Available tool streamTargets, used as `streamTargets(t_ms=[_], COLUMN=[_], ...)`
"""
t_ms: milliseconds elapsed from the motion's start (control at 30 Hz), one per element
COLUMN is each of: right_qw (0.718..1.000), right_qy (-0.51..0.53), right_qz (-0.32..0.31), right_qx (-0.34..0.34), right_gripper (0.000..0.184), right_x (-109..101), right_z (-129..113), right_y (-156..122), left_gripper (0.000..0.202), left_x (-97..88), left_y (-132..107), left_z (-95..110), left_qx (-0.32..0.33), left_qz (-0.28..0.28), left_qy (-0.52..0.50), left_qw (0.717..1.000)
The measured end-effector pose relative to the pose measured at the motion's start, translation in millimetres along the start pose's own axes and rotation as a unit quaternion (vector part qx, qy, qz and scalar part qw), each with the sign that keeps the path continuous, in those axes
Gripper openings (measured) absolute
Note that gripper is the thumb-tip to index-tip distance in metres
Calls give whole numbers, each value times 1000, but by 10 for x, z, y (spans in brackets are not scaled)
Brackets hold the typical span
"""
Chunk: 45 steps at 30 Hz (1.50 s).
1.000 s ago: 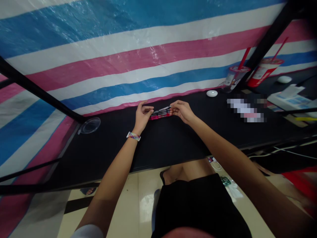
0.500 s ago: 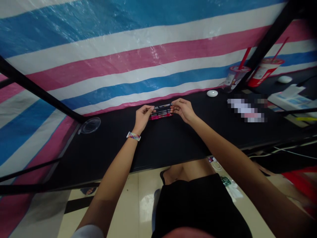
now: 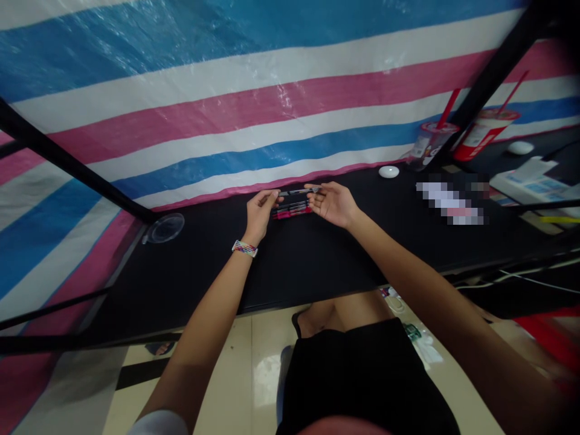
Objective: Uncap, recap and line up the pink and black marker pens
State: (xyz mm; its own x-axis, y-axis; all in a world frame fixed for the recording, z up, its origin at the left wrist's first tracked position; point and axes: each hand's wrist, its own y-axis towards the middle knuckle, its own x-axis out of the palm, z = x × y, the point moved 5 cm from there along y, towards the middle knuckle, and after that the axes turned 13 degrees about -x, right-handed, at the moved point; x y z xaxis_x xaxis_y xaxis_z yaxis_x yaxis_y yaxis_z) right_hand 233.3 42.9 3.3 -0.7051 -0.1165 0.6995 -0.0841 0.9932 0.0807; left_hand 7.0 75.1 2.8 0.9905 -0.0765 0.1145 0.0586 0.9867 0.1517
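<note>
A slim pen [image 3: 295, 192] with a grey and dark barrel is held level above the black tabletop [image 3: 290, 266]. My left hand [image 3: 260, 211] pinches its left end between thumb and fingertips. At the other end, my right hand [image 3: 334, 204] has its palm partly turned up, and the pen's tip lies between the thumb and the loosely bent fingers. Just below and behind the hands, several pens [image 3: 292, 210] with pink-red and dark parts lie side by side on the table. The right fingers cover their right ends.
A clear round lid [image 3: 166, 229] lies at the left. To the right are a white mouse-like object [image 3: 388, 172], a clear cup [image 3: 430, 145] with a red straw, and a red-and-white cup [image 3: 484, 133]. A white box [image 3: 530, 175] sits further right. Striped sheeting [image 3: 272, 133] hangs behind.
My right hand has rolled over so its palm shows, with the fingers looser and further left along the pen. My left hand keeps its pinch almost in place.
</note>
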Motion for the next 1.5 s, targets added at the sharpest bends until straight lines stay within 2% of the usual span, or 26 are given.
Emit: streamTargets(t_ms=[133,333,600,833,1000,1333,1500], right_qw=[996,989,988,994,998,995,997], right_qy=[78,133,130,73,15,88,69], right_qz=[-15,-13,-58,-77,-59,35,30], right_qx=[46,62,60,5,-29,-19,-24], right_gripper=[45,47,45,41,35,34,35], right_x=[64,127,135,219,256,79,109], right_z=[21,26,48,-1,-60,51,28], right_y=[-42,-76,-95,-137,-174,-73,-94], left_gripper=[28,22,22,26,26,28,24], left_x=[0,37,50,77,92,122,115], left_y=[6,-38,-53,-45,-46,-52,-60], left_z=[8,52,54,38,22,-20,-4], left_qx=[5,8,10,-13,-38,-60,-55], left_qz=[6,-9,-26,-26,-30,-38,-36], left_qy=[-12,-14,3,-30,-43,-45,-53], left_qw=[1000,1000,1000,999,998,997,996])
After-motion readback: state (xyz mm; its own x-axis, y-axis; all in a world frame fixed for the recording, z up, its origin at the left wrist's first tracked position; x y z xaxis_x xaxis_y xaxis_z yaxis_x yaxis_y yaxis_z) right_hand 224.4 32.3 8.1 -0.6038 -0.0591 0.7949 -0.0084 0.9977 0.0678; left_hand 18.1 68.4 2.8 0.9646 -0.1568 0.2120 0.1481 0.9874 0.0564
